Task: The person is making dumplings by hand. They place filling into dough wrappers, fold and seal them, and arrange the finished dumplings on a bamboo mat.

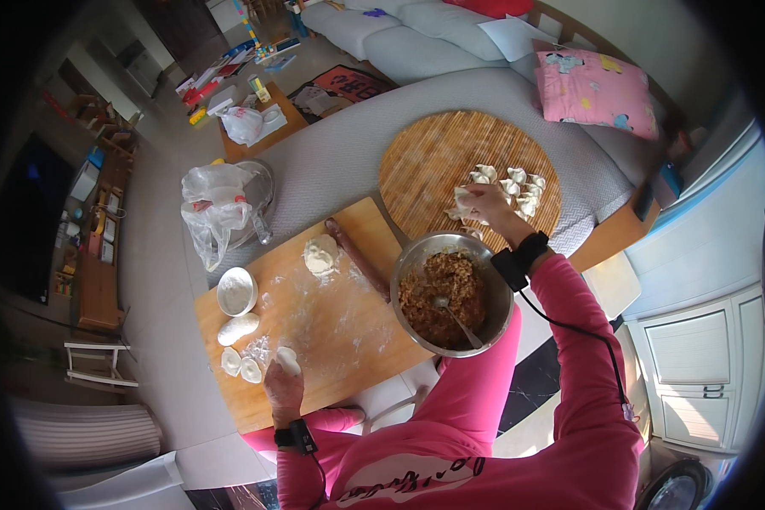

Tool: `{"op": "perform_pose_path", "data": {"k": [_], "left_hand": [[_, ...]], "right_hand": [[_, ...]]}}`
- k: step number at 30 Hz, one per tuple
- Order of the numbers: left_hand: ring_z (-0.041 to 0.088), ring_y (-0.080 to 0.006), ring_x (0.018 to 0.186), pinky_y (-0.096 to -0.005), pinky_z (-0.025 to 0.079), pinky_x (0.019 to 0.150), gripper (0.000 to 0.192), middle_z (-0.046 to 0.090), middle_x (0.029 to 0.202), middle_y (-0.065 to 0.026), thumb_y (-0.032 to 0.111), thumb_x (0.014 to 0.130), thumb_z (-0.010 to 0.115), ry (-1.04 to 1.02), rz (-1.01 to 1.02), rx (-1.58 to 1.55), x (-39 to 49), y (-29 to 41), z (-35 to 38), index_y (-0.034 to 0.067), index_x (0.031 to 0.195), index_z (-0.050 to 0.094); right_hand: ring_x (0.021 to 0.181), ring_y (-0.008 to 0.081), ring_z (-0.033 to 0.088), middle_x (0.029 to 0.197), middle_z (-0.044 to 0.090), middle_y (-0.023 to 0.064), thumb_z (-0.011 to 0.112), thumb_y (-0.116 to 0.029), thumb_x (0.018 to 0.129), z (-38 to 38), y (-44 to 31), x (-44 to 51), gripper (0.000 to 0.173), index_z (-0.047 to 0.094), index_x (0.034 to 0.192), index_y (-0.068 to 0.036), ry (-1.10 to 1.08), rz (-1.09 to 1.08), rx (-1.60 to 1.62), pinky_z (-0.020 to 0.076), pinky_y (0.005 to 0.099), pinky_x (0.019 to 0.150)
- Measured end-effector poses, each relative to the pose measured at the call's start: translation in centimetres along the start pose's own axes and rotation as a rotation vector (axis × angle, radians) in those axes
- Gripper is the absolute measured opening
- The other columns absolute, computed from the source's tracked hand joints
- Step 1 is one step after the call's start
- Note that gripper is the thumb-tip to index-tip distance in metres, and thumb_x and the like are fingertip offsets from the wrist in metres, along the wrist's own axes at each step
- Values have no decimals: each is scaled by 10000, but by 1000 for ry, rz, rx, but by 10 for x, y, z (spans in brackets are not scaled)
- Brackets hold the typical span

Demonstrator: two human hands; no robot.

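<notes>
Between the fingers of my left hand (285,386) is a round dough wrapper (288,361), over the near left part of a floured wooden board (331,331). Two more wrappers (241,366) lie just left of it, below a piece of dough (238,329). My right hand (486,203) reaches over a round slatted tray (440,153), its fingers on a pale dumpling (462,194). Several folded dumplings (524,191) sit on the tray beside that hand. A steel bowl of minced filling (443,299) with a spoon (460,324) stands between the tray and my lap.
On the board are a rolling pin (357,260), a dough lump (320,254) and a white bowl of flour (236,291). Plastic bags (215,201) lie beyond it on the grey sofa (331,159). A pink pillow (596,92) rests at the upper right.
</notes>
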State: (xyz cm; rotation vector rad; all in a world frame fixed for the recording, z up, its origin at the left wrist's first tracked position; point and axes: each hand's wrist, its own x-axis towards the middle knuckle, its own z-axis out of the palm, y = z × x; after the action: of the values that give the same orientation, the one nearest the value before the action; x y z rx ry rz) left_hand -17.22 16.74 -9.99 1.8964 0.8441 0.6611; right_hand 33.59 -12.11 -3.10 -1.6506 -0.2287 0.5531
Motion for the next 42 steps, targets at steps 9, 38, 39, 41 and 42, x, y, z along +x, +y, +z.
{"op": "perform_pose_path", "data": {"k": [9,38,39,41,42], "left_hand": [[567,-209,1057,-312,450,933,271,609,1127,-71,160,962,432,58,-616,-1379,-2,31,-8,4,1152,545],[647,-253,980,-331,543,844,339,642,1123,-171,209,947,503,-338,-842,-1409,-1,93,75,-41,1171,549],[644,-254,986,-333,540,850,341,640,1124,-174,209,947,505,-380,-823,-1414,-2,94,75,-44,1171,547],[638,-258,1000,-336,533,861,346,636,1126,-180,210,947,507,-449,-792,-1422,-4,95,78,-50,1171,542],[633,-259,1010,-339,528,868,345,634,1129,-183,209,947,506,-462,-784,-1405,-5,95,80,-53,1170,541]], "right_hand": [[805,329,646,881,665,174,773,-116,697,43,22,81,324,676,988,-11,-126,-510,-837,518,391,722],[730,296,641,818,657,139,612,-69,868,34,-9,-183,83,640,853,7,-265,-799,-604,522,362,666],[721,302,642,819,658,148,601,-70,878,40,-10,-180,97,639,866,18,-208,-755,-564,519,361,663],[702,312,646,822,660,165,580,-71,898,51,-9,-177,126,637,891,41,-105,-667,-465,514,358,656],[704,236,656,769,656,142,510,-82,946,58,-7,-173,189,634,981,56,-94,-673,-512,512,306,661]]}}
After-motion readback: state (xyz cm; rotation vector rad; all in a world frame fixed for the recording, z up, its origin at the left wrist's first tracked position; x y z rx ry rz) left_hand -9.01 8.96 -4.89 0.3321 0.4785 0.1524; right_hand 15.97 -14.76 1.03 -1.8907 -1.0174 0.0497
